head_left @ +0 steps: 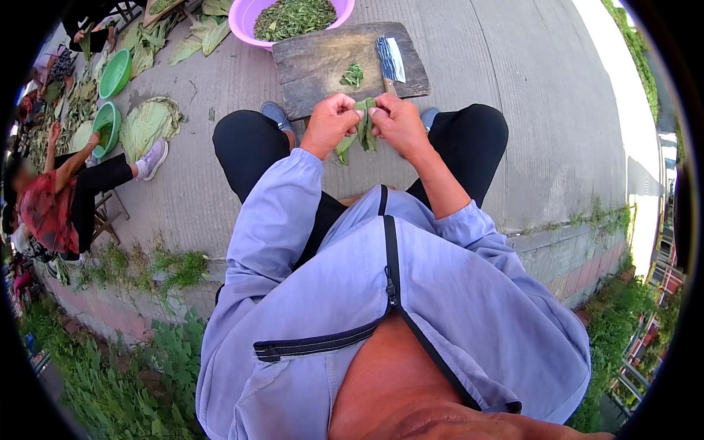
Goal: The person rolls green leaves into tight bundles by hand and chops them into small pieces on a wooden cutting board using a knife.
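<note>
Left hand point(330, 126): thumb and fingers pinch limp green leaves point(367, 132)
Right hand point(401, 126): pinches the same leaves, just beside
Weathered brown wooden board point(312, 70): just beyond the hands, bearing a small heap of cut green pieces point(352, 75) and a wooden-handled knife point(391, 60)
Round purple plastic basin point(243, 29): behind the board, holding chopped greens point(293, 20)
Seated person in a red patterned top point(48, 211): at left, one hand at a round green plastic bowl point(109, 111)

The camera is worn on the person's head and looks forward and steeply down through a very wide, round view, in which the jacket point(315, 286) is very near below, the left hand point(328, 125) and right hand point(402, 126) farther in the upper middle, and the board point(312, 70) just beyond them.
</note>
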